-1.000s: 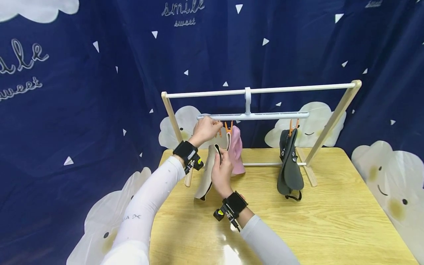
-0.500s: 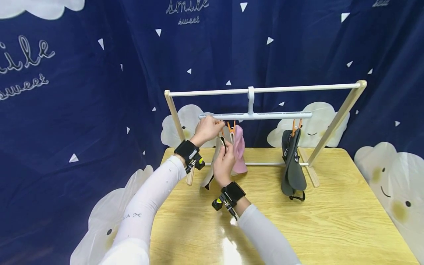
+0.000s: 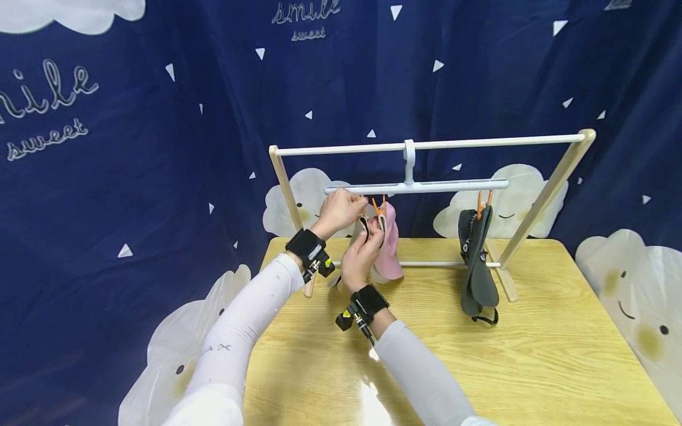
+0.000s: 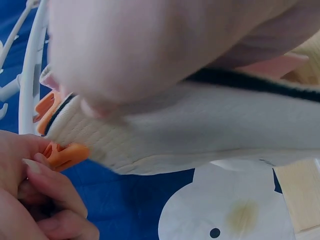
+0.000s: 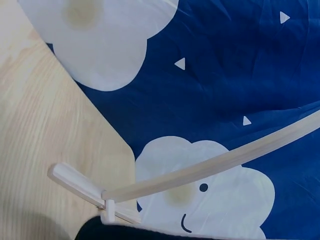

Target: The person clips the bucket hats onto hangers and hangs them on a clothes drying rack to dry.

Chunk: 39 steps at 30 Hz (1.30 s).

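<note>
My left hand (image 3: 343,210) is up under the left end of the pale blue hanger (image 3: 421,187). Its thumb and finger pinch an orange clothespin (image 4: 67,156), whose prong shows right beside the corner of a folded, stiff cream fabric piece with black edging (image 4: 165,130). The right hand (image 3: 360,259) grips this piece from below, close to the clothespin. Beside it hangs a pink hat-like item (image 3: 391,248), held by a second orange clothespin (image 3: 379,207). The right hand's fingers are outside the right wrist view, where only a dark edge shows at the bottom.
The hanger hooks over the white rail (image 3: 490,142) of a wooden-legged rack (image 3: 549,195). At its right, a dark grey item with a strap (image 3: 479,278) hangs from another orange clothespin (image 3: 485,204). The rack stands on a wooden table (image 3: 479,367) before a blue curtain (image 3: 346,83).
My right hand has raised the cream piece up and right, bringing its top edge to the clothespin in the left hand. The left hand keeps its place under the hanger; the view has shifted slightly.
</note>
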Each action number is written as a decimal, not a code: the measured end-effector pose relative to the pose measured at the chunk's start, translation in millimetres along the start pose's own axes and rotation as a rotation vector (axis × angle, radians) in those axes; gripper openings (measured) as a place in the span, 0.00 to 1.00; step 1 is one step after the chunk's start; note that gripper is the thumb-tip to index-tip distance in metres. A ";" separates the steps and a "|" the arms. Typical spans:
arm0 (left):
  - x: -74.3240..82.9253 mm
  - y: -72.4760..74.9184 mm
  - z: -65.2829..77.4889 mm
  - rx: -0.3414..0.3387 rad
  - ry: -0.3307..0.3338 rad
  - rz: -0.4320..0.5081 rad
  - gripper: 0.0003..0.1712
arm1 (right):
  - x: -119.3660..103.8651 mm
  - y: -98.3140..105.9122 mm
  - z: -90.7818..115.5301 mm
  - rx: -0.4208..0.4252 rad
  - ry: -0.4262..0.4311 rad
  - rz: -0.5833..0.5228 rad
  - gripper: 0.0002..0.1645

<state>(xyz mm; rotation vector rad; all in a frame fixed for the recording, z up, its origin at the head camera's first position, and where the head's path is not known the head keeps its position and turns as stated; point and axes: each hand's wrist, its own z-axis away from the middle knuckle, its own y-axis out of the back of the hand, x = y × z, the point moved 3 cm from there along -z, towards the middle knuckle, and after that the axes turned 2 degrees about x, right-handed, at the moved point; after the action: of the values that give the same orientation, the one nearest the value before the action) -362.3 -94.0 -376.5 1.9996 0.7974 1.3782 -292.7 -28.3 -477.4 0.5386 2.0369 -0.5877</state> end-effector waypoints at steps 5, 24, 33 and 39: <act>-0.8 -6.4 5.1 0.029 -0.036 0.020 0.29 | -3.2 3.7 -1.4 0.022 -0.014 0.002 0.12; -16.8 -18.7 17.1 0.128 0.098 0.036 0.35 | -3.6 15.9 1.9 -0.142 -0.025 -0.171 0.16; -30.4 -20.6 15.1 0.139 0.169 0.225 0.36 | 8.2 28.7 9.6 -0.330 -0.037 -0.051 0.26; -35.2 -22.7 21.6 0.118 0.211 0.307 0.38 | 14.9 45.8 25.6 -0.463 -0.120 -0.011 0.35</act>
<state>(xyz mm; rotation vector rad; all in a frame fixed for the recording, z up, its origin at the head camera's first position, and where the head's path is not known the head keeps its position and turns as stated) -355.3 -108.0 -420.9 2.1602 0.6952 1.7775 -256.4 -5.2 -511.0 0.2099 1.9748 -0.1374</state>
